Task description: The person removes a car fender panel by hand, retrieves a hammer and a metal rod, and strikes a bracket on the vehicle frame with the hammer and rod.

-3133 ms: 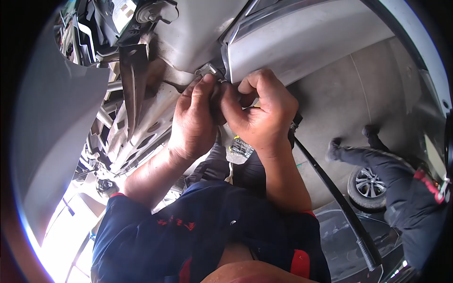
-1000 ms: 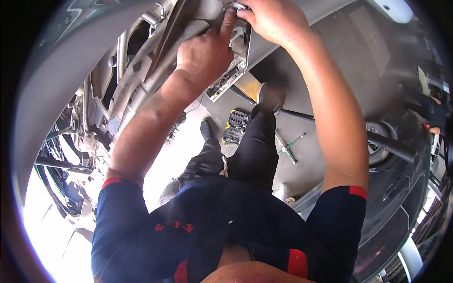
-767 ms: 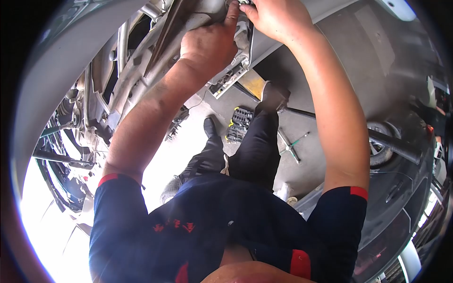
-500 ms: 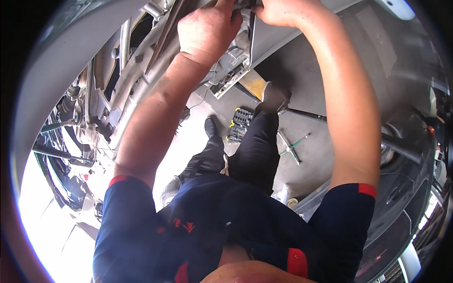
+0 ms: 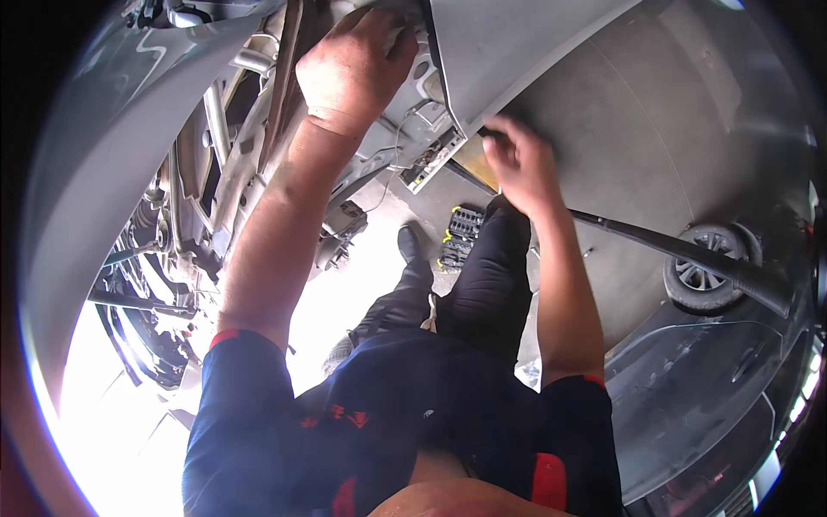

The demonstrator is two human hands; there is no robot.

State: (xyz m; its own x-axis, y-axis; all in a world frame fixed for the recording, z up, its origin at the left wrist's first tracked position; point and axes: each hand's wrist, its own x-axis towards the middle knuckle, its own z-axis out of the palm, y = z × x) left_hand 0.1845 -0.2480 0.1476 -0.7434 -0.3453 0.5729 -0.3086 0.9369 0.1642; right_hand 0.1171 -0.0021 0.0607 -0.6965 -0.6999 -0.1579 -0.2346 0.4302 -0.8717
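Grey car panel at upper centre, beside exposed metal bodywork. Left hand against bodywork, fingers bent, grip hidden: cannot tell. Right hand near panel's lower edge, blurred, half-curled; cannot tell if grasping.

Mid-frame: a blk, yellow-trimmed tool case lies on the grey flr. R side: a spoked wheel lies flat on the flr, w/ a long blk bar passing in front of it toward the R edge; btm R, a dark, shiny car, partly cut off.
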